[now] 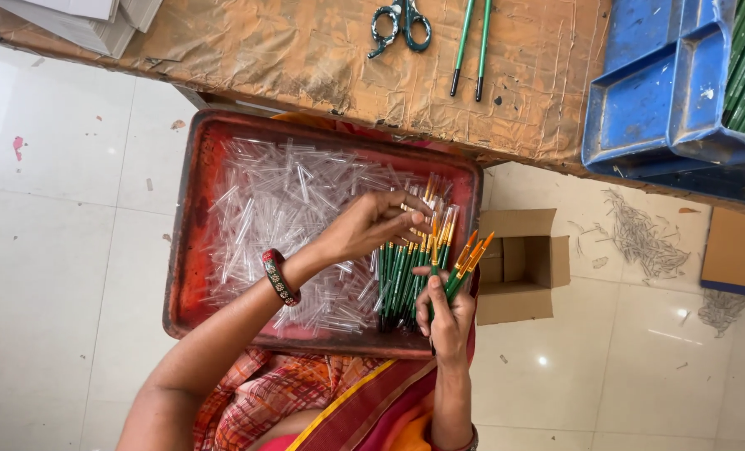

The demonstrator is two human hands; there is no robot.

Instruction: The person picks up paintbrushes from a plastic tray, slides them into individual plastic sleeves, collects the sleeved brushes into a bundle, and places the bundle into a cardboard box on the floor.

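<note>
Over the red tray [190, 250], right hand [446, 317] clenches a brush bundle [460, 266] while left hand [371, 224] pinches one clear cap [407, 207].

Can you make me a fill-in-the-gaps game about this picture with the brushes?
1. The red tray on the lap is full of clear plastic ____.
2. The right hand holds a bunch of green ____.
3. On the brown table lies a pair of ____.
4. The left hand has a bangle on its ____.

Missing words: tubes; brushes; scissors; wrist
</note>
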